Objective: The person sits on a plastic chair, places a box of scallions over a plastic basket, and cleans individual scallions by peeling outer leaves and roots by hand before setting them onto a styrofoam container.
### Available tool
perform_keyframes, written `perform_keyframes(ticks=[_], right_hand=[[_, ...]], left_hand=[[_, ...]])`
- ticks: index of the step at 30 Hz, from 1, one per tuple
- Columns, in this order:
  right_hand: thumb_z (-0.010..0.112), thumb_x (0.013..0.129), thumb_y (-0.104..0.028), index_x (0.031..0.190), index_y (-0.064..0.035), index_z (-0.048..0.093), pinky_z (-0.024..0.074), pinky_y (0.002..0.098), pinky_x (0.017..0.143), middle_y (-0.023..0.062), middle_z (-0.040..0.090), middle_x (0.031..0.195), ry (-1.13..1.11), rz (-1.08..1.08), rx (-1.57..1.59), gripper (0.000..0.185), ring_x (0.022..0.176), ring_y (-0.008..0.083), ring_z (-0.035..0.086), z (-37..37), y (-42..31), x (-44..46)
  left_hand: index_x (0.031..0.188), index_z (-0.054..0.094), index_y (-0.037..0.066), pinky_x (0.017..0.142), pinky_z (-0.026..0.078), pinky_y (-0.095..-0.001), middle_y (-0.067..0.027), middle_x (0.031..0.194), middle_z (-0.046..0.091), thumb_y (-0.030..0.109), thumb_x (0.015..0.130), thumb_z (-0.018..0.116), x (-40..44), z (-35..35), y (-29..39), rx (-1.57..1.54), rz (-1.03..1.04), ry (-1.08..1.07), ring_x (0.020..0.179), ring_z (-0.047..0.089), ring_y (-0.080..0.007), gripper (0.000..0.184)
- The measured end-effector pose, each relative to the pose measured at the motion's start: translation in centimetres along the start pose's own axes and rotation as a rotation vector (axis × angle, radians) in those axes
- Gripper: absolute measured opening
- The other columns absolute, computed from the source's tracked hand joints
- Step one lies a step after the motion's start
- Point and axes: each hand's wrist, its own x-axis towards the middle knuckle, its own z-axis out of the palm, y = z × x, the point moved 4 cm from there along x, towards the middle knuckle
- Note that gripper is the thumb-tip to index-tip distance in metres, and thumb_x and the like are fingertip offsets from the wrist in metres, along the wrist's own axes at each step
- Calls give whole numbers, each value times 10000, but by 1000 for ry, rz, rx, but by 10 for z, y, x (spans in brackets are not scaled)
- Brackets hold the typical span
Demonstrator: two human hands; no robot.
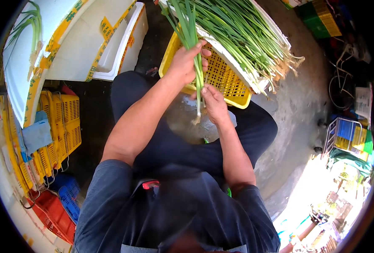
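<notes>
Between my knees, above a yellow basket (233,84), my left hand (184,63) is wrapped round a few long green onions (190,31). Their white stems and a root end hang down past the fingers. My right hand (214,101) pinches at the lower stems, with thumb and fingers closed near the white part. A large heap of green onions (241,38) lies in a white foam box (225,52) resting over the basket, roots toward the right.
At the upper left stand white foam boxes (75,46), one with a few green onions (35,29) on it. Below them are yellow crates (64,122), a blue crate (68,196) and a red crate (52,215). A metal cart (343,130) stands at the right.
</notes>
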Motion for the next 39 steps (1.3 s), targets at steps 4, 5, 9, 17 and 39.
perform_keyframes(ticks=[4, 5, 9, 17, 39], right_hand=[[520, 1037, -239, 986, -62, 565, 512, 285, 710, 26, 596, 787, 81, -1, -47, 190, 638, 104, 527, -1, 3, -5], [547, 1025, -242, 1002, -52, 563, 485, 268, 668, -1, 554, 731, 111, -5, -62, 191, 616, 81, 481, 2, 1, -8], [581, 1005, -199, 1005, -28, 559, 437, 251, 602, -16, 526, 704, 222, -65, -423, 173, 625, 65, 470, 15, -13, -22], [548, 1024, -182, 961, -22, 545, 510, 259, 659, -26, 493, 689, 237, -167, -386, 172, 610, 56, 456, -6, -12, -38], [634, 931, -98, 948, 13, 593, 463, 362, 592, 119, 571, 661, 296, -132, -945, 119, 590, 229, 550, -87, -100, -172]], left_hand=[[1325, 542, 39, 591, 516, -359, -88, 951, 668, 236, 985, 623, -5, 5, 4, -13, 26, 53, 675, 612, -204, 401], [1334, 534, 38, 589, 516, -358, -89, 954, 667, 236, 983, 625, -4, 4, 0, -21, 28, 65, 673, 612, -206, 413], [1245, 523, 97, 543, 517, -362, -100, 924, 639, 201, 1009, 559, 0, 4, 1, -34, 9, 56, 624, 606, -207, 260], [1289, 503, 63, 711, 569, -437, -145, 990, 652, 163, 961, 622, -6, 7, 7, -138, 17, -51, 764, 666, -267, 363], [1247, 496, 23, 839, 553, -504, -126, 981, 610, 248, 1017, 553, -3, 1, 78, -368, 316, -22, 894, 646, -323, 327]])
